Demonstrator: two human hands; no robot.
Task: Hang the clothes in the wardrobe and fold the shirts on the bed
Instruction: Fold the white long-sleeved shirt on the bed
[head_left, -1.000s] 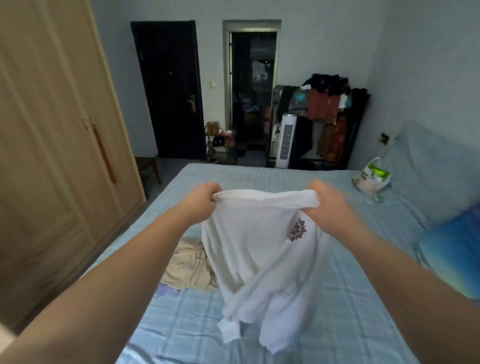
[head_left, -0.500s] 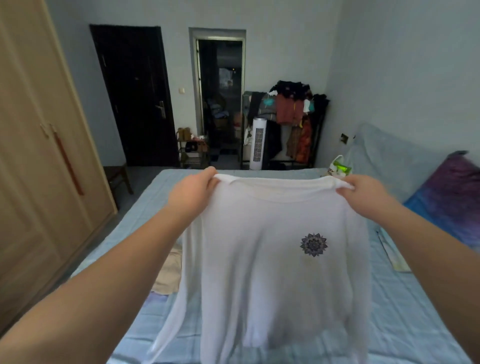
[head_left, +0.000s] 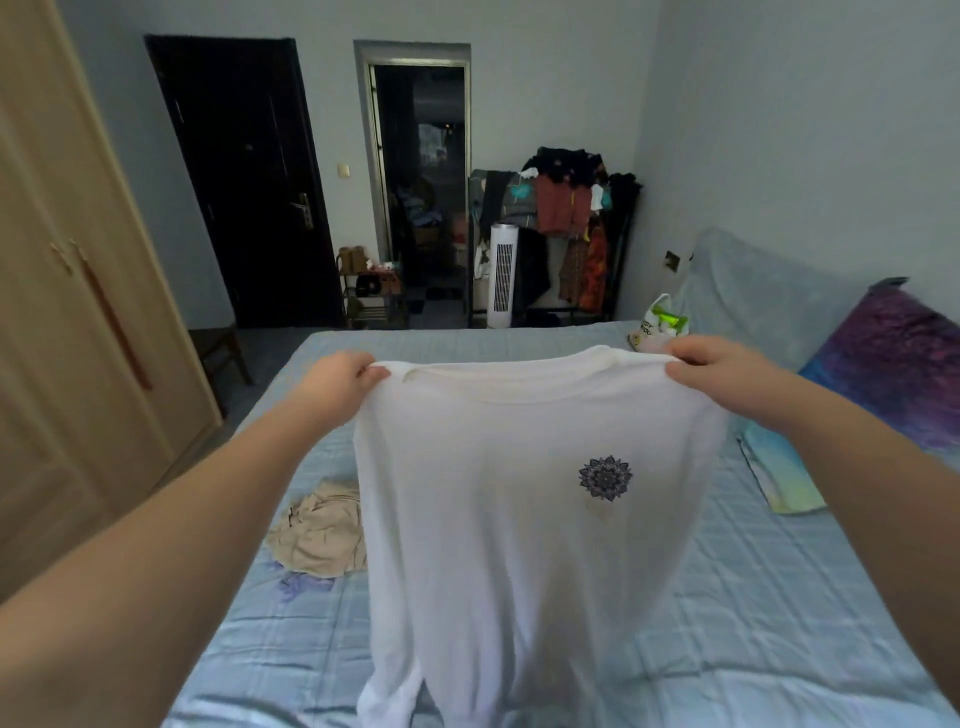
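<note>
The left hand (head_left: 337, 376) and right hand (head_left: 722, 371) have pulled wider apart, so the one white shirt (head_left: 519, 519) now hangs flat, not bunched. Each hand pinches one shoulder of it, up over the blue bed (head_left: 769, 597). One beige cloth (head_left: 322, 530) lies crumpled there, partly hidden by the shirt. The shirt has one dark flower print (head_left: 605, 478).

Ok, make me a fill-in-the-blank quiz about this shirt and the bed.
The shirt held up by the left hand and right hand is ____ in colour.
Its dark emblem sits nearer the ____ hand.
A beige garment lies on the bed, on the shirt's ____ side.
Missing: white, right, left.
</note>
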